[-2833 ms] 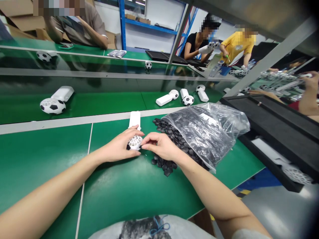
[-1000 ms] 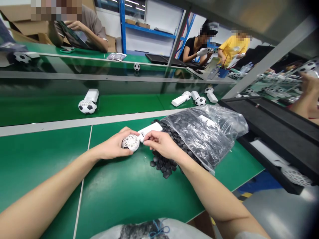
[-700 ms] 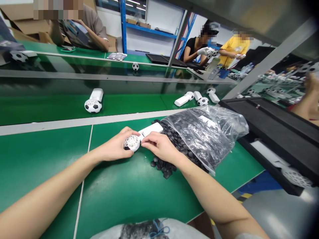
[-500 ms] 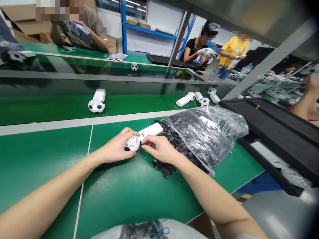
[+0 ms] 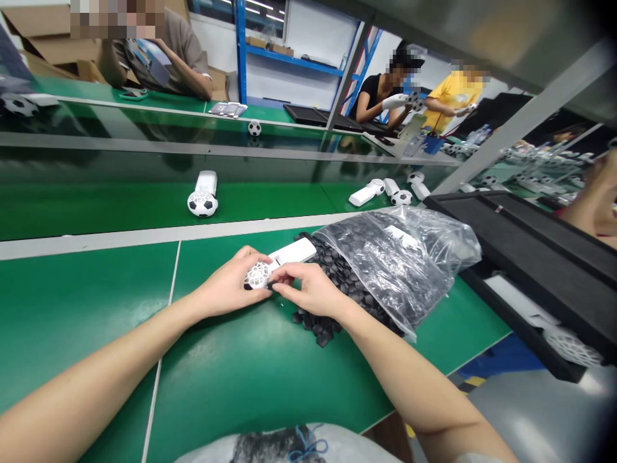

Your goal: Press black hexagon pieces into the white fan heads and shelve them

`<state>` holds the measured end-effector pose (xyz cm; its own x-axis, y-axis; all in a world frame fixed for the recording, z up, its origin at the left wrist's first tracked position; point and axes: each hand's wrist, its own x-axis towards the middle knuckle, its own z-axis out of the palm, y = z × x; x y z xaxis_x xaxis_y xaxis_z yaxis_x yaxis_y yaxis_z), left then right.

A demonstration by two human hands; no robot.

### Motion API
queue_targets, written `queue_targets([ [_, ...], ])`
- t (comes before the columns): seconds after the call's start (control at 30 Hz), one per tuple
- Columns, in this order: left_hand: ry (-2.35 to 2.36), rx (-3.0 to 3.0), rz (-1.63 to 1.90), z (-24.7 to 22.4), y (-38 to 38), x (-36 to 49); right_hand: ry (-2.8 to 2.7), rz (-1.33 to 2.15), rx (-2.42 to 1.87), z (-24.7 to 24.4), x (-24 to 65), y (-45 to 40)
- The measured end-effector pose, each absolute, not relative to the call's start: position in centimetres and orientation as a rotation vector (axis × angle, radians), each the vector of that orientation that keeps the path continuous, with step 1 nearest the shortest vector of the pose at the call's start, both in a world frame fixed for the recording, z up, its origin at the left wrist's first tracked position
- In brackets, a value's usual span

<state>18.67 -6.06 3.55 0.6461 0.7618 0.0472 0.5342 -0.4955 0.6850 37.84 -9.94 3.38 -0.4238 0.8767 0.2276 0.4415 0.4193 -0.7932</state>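
Closest in frame is the person's own shirt front (image 5: 289,447), cut off by the bottom edge. The left hand (image 5: 224,286) is clamped around a white lattice ball shell (image 5: 258,276), which sits just above the green workbench (image 5: 96,321) and is partly covered by the palm and fingers. The hands are together at the ball. The right hand (image 5: 308,289) has its fingertips (image 5: 277,284) pinched at the ball's edge, but whether they grip it or something tiny is too small to make out.

A white handle (image 5: 289,252) lies just behind them, its near end hidden by the ball and fingers, so any join can't be seen. Right beside the right hand is a spill of black hexagonal pieces (image 5: 321,321), running into a clear plastic bag (image 5: 400,263), its contents blurred by glare.

Past a grey strip (image 5: 120,239), a farther green bench (image 5: 120,212) holds a soccer-ball-patterned unit (image 5: 202,203) and more units (image 5: 376,191). A black tray (image 5: 520,238) sits to the right. Farther off, a co-worker in black (image 5: 378,93) holds a white item, beside a co-worker in yellow (image 5: 456,90); their faces are pixelated.
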Motion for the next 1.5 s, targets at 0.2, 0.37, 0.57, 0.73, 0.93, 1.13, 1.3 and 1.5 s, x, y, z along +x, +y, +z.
queue_targets([
  [0.2,1.002,2.226,0.471,3.5,-6.1,18.7,-2.008,0.819,-1.089,3.1,37.6,-9.5],
  [0.37,1.052,2.213,0.508,3.5,-6.4,19.1,-1.923,0.827,-1.149,2.5,37.2,-9.2],
  [0.57,1.113,2.158,0.553,3.2,-6.6,19.6,-1.963,0.744,-1.234,2.5,37.4,-8.9],
  [0.73,1.112,2.128,0.564,3.1,-6.6,19.5,-1.937,0.804,-1.238,2.4,37.4,-8.6],
  [0.93,1.101,2.160,0.592,3.2,-6.8,19.5,-1.908,0.897,-1.237,2.5,37.4,-8.4],
  [1.13,1.150,2.162,0.561,3.4,-7.1,19.8,-1.913,0.947,-1.220,2.6,37.6,-8.2],
  [1.3,1.139,2.167,0.568,3.6,-7.2,19.8,-1.922,0.944,-1.233,2.7,37.6,-8.2],
  [1.5,1.139,2.175,0.590,3.6,-7.1,19.7,-1.948,0.917,-1.243,2.8,37.5,-8.2],
])
